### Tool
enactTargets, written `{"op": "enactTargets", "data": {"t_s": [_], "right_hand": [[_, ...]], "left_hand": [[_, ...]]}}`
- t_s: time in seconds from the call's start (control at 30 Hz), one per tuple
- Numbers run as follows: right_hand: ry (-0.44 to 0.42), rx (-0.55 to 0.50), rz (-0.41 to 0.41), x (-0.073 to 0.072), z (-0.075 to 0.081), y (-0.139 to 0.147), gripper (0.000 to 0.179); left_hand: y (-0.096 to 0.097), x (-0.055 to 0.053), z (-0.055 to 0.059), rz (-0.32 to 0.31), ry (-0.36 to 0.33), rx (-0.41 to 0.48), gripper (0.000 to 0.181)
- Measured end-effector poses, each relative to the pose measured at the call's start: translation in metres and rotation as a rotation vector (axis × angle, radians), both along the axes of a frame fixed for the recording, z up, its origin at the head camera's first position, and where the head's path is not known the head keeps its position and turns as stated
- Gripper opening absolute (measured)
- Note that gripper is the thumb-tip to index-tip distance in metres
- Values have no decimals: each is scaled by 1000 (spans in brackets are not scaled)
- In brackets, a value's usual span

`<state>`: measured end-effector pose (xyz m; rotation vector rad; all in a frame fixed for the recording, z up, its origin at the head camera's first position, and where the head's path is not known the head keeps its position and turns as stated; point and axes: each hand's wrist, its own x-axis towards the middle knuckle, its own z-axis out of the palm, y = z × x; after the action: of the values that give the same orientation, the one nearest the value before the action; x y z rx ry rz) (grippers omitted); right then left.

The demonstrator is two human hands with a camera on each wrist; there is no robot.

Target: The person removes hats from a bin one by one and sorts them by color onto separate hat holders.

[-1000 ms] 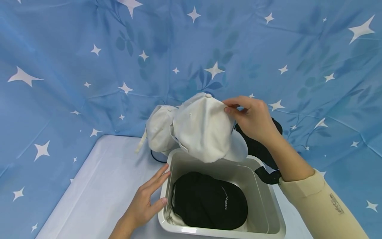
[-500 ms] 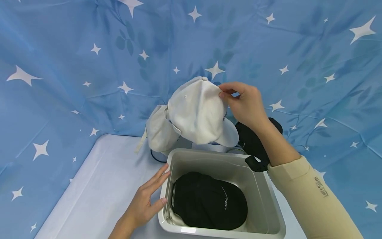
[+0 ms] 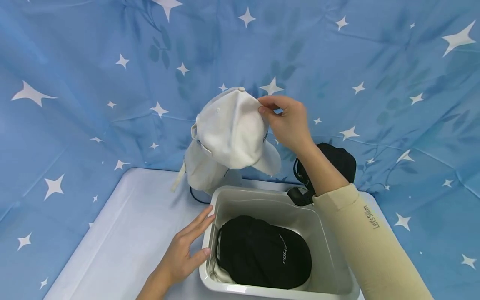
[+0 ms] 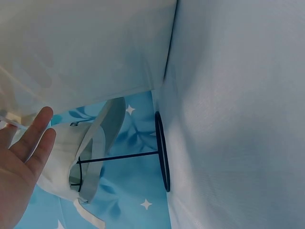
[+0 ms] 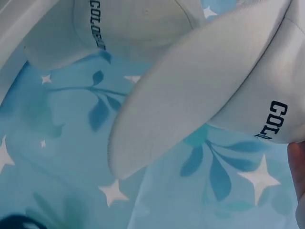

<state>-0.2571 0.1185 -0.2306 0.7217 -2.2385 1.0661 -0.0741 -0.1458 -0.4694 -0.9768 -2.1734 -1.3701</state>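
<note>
- Centre: right hand [image 3: 288, 121] pinched white cap [image 3: 230, 131], seemingly mid-transfer; next move likely needed clearance past rear cap [image 3: 202, 171].
- Lower left: straight-fingered left hand [image 3: 181, 250] touched bin [image 3: 262, 202].

We read "LetsSlim" on the sleeve [image 3: 369, 239], "COL" on the held white cap [image 5: 214, 86], "COLD" on the other white cap [image 5: 138, 28], and blurred lettering on the black cap [image 3: 258, 252].

White caps [image 3: 232, 129], black cap [image 3: 262, 252], blue star-patterned backdrop [image 3: 210, 41]
</note>
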Motion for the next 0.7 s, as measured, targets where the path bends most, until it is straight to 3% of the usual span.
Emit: {"op": "enactTargets", "data": {"t_s": [0.23,0.7], "right_hand": [[-16,-49,-2,-13,-13,-20,19],[-127,-25,-32,-33,-49,-42,19]], "left_hand": [[0,-3,0,-3,17,-4,69],[-2,-1,-1,11,14,-15,70]]}}
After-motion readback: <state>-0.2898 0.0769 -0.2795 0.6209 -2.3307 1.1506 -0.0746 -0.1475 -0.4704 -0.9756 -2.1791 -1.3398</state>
